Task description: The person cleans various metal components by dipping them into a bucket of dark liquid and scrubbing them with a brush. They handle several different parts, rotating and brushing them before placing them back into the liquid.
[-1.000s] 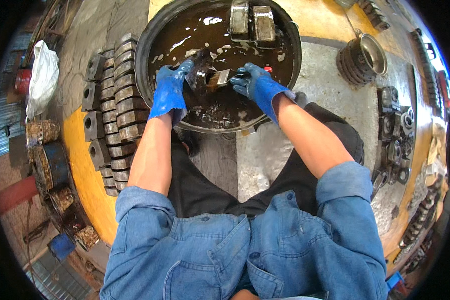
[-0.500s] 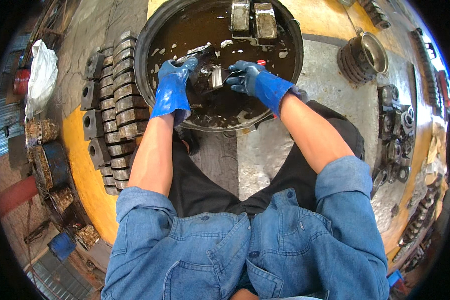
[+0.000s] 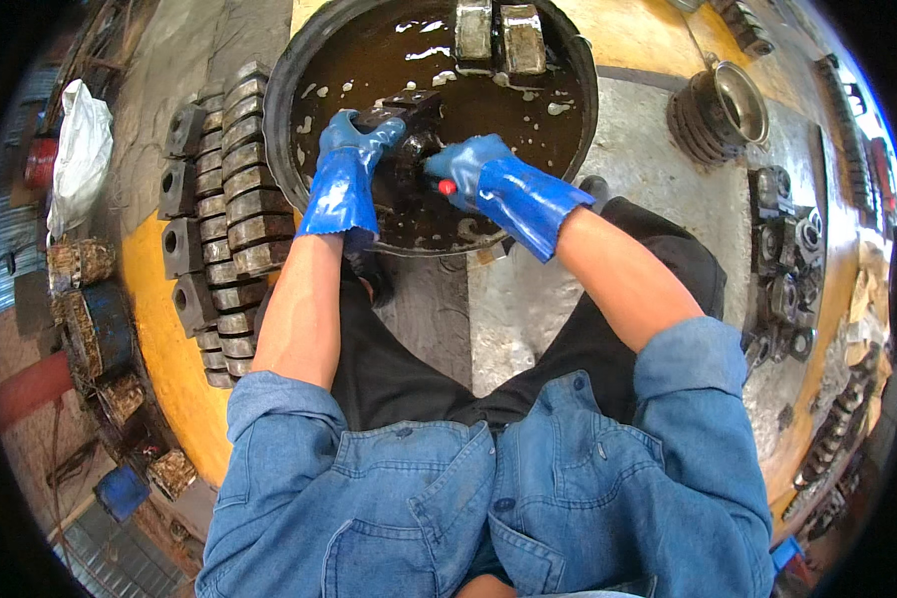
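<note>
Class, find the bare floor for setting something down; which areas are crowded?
Bare grey floor lies between the round tub and the ribbed metal cylinder; bare yellow floor, beyond the tub's upper-right rim. Crowded: metal blocks left of the tub; dark metal parts farther right; the tub's near half, under the left hand and right hand.

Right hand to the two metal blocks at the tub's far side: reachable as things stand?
Probably yes: only brown liquid shows between the right hand and the nearer metal block. But that hand is closed around a red-ended tool, so grasping would likely mean freeing it first.
</note>
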Demonstrator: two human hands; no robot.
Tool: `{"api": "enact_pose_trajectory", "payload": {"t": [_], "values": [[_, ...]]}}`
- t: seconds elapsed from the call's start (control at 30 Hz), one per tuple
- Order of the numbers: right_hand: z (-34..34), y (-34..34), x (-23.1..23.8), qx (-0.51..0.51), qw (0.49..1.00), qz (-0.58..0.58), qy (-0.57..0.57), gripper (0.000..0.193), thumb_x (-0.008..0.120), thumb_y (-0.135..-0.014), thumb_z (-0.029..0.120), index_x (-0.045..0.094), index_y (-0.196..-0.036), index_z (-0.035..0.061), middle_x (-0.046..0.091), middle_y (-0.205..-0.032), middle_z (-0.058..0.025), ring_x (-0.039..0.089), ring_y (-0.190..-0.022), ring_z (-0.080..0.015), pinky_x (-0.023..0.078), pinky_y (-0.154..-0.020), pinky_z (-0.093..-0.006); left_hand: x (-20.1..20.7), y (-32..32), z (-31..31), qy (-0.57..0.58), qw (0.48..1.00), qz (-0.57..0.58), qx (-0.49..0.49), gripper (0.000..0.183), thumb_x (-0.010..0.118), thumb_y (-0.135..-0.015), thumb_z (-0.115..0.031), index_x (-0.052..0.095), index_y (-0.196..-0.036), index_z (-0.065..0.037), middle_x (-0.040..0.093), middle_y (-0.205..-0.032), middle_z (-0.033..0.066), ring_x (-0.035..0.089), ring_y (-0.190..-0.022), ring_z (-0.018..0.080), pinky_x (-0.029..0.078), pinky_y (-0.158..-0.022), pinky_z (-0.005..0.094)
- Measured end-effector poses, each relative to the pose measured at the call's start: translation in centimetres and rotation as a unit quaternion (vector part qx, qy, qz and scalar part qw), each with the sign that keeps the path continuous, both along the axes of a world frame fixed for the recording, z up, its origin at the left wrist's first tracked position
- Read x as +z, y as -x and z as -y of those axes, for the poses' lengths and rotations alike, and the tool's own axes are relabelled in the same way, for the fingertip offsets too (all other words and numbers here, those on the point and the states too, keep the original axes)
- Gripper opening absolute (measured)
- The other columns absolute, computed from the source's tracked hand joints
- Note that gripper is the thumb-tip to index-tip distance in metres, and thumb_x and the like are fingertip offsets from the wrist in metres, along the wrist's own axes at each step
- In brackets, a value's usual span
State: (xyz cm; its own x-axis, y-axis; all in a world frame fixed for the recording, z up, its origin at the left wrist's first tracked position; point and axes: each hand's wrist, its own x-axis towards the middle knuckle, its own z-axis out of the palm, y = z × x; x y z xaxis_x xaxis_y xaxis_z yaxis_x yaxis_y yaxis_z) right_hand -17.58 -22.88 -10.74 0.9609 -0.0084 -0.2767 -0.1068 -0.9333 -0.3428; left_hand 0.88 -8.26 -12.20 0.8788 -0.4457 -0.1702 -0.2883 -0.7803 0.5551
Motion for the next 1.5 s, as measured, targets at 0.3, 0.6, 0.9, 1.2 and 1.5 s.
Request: {"api": "enact_pose_trajectory", "payload": {"t": [0.3, 0.6, 0.9, 1.2, 1.5], "values": [[4.5, -0.4, -3.2, -0.389, 0.757, 0.240, -0.467, 0.023, 0.078, -0.099, 0.025, 0.081, -0.113, 0.0074, 0.080, -0.096, -0.0028, 0.071, -0.087, -0.0127, 0.058, -0.086, -0.0304, 3.0, 1.3, 0.2, 0.033, 0.998, -0.049, -0.014, 0.080, 0.094, -0.079, -0.048, 0.069, -0.133, 0.006, 0.076, -0.125, 0.0236, 0.074, -0.116, 0.0344, 0.057, -0.100, 0.0429], [-2.2, 0.4, -2.3, -0.211, 0.854, 0.362, -0.308, 0.016, 0.080, -0.094, 0.008, 0.080, -0.111, 0.0064, 0.081, -0.101, -0.0131, 0.078, -0.090, -0.0210, 0.062, -0.085, -0.0338, 0.5, 0.0, 0.4, 0.008, 1.000, -0.003, 0.020, 0.079, 0.092, -0.081, -0.044, 0.066, -0.135, 0.006, 0.076, -0.125, 0.0241, 0.074, -0.113, 0.0337, 0.058, -0.097, 0.0426], [-2.4, 5.0, 0.0, 0.026, 0.969, 0.165, -0.183, 0.027, 0.073, -0.095, 0.027, 0.077, -0.117, 0.0126, 0.077, -0.109, -0.0134, 0.075, -0.098, -0.0382, 0.061, -0.085, -0.0481, 1.6, 1.8, 0.3, 0.110, 0.994, -0.014, -0.004, 0.056, 0.087, -0.088, -0.042, 0.074, -0.115, 0.005, 0.078, -0.102, 0.0138, 0.073, -0.088, 0.0247, 0.058, -0.079, 0.0398], [1.4, 5.0, 1.6, 0.163, 0.971, 0.172, 0.027, 0.038, 0.075, -0.086, 0.015, 0.069, -0.123, 0.0183, 0.069, -0.121, -0.0117, 0.075, -0.100, -0.0352, 0.061, -0.082, -0.0482, 1.6, 1.2, 0.0, 0.169, 0.979, -0.111, 0.002, 0.047, 0.085, -0.091, -0.038, 0.076, -0.109, 0.004, 0.078, -0.095, 0.0105, 0.070, -0.079, 0.0191, 0.056, -0.073, 0.0361], [2.2, 3.2, -4.1, -0.038, 0.967, 0.241, -0.073, 0.035, 0.076, -0.091, 0.013, 0.076, -0.126, 0.0170, 0.077, -0.122, -0.0123, 0.076, -0.105, -0.0338, 0.063, -0.090, -0.0416, 0.3, 0.1, 0.2, 0.102, 0.992, -0.079, 0.011, 0.072, 0.091, -0.082, -0.048, 0.071, -0.124, 0.008, 0.078, -0.114, 0.0237, 0.076, -0.100, 0.0321, 0.058, -0.091, 0.0417]]}}
